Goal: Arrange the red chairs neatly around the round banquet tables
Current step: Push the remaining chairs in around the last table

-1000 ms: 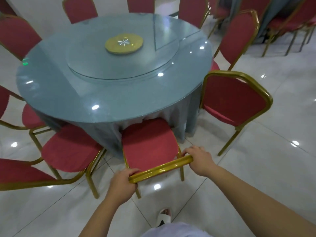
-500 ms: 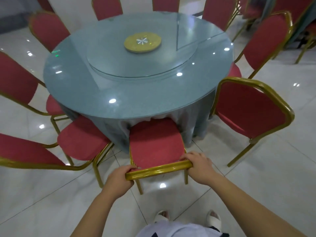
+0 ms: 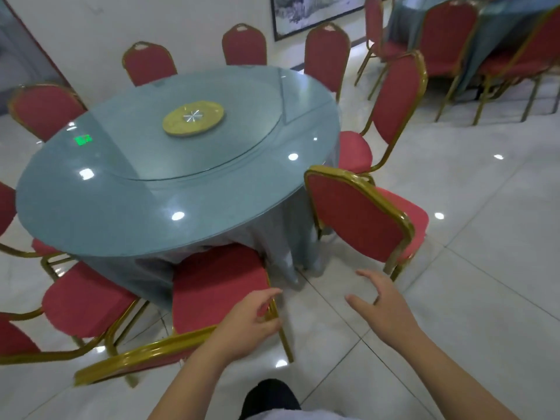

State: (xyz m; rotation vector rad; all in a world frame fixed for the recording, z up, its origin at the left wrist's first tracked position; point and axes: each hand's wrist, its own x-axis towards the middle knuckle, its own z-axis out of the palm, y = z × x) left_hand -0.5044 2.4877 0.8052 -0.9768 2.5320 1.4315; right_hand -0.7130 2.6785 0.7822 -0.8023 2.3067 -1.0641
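Note:
A round banquet table (image 3: pixel 121 219) with a teal cloth and glass top fills the middle. A red chair with a gold frame (image 3: pixel 218 286) stands below me, its seat partly under the table edge. My left hand (image 3: pixel 245 322) hovers over the right corner of that seat, fingers loosely curled and holding nothing. My right hand (image 3: pixel 381 301) is in the air with spread fingers, just below another red chair (image 3: pixel 357 219) that stands turned at an angle off the table's right side.
More red chairs ring the table: one at the left front (image 3: pixel 81 301), several along the far side (image 3: pixel 148 63) and one at the right (image 3: pixel 394 98). A second table with chairs (image 3: pixel 497 34) stands at the back right. Glossy white tile floor (image 3: pixel 454 298) lies to the right.
Both hands have let go of the front chair's gold back rail. My view has swung right, and my right hand has moved toward the angled chair.

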